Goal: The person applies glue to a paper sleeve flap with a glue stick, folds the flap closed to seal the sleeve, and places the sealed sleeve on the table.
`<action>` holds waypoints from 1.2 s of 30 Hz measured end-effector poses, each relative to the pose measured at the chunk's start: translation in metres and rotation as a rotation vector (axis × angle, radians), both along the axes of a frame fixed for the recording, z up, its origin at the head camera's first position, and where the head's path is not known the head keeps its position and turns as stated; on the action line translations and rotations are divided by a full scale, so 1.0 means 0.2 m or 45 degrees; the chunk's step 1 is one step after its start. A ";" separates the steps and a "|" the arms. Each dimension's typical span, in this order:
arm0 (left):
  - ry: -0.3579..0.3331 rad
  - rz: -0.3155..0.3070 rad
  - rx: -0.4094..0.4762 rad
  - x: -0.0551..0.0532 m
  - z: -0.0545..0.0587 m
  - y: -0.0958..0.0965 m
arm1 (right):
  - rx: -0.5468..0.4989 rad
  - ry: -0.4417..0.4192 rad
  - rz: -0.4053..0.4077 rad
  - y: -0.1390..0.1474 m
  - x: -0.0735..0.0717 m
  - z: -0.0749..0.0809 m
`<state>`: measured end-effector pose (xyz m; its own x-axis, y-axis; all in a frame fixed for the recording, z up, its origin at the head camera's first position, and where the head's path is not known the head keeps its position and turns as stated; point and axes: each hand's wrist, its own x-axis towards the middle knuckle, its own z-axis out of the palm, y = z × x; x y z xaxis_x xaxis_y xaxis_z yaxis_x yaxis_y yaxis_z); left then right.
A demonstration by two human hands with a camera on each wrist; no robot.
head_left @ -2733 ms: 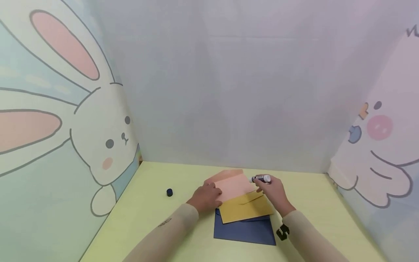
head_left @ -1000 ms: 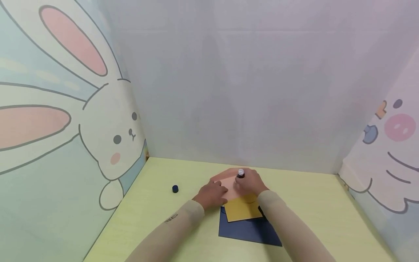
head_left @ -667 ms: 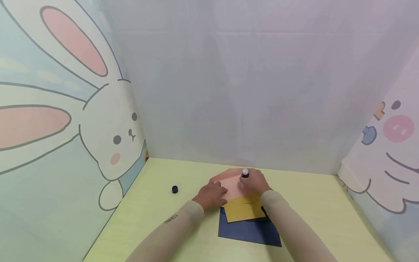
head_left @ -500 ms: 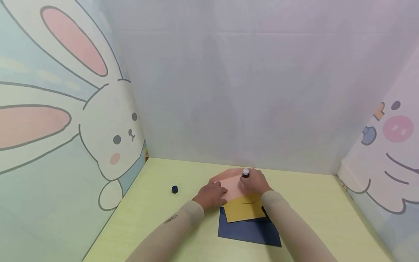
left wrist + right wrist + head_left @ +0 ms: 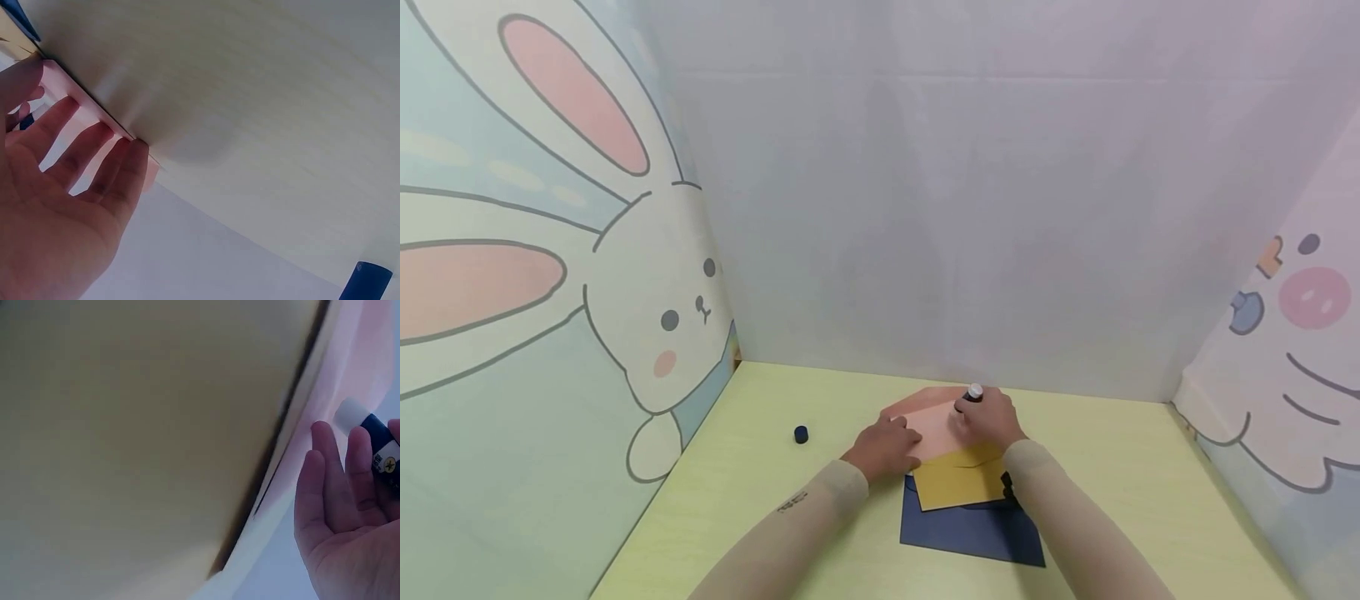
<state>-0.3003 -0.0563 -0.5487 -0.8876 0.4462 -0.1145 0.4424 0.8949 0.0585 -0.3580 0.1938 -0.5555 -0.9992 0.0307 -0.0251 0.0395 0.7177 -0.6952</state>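
Note:
In the head view a pink envelope with its flap spread away from me lies over a yellow envelope. Under both is a dark blue envelope. My left hand rests on the pink envelope's left end; the left wrist view shows its spread fingers along the edge. Above the pink paper, my right hand grips a glue stick, white end up and tilted. In the right wrist view the uncapped white tip of the glue stick points toward the pink paper; whether it touches I cannot tell.
A small dark blue cap stands on the pale yellow table, left of the envelopes. Behind the table rises a plain light wall. A rabbit picture covers the left side wall.
My right hand has brought the glue stick from the right edge over the pink envelope, then shifted slightly right in the last half second. My left hand stays on the envelope.

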 end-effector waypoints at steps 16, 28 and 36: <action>-0.013 -0.024 0.088 0.02 0.03 -0.01 | 0.057 0.046 0.224 -0.28 0.05 0.04; -0.026 -0.009 0.074 0.03 0.04 0.00 | 0.163 0.047 0.232 -0.28 0.05 0.01; 0.005 -0.012 0.024 0.02 0.03 0.00 | 0.177 0.076 0.200 -0.21 0.01 -0.01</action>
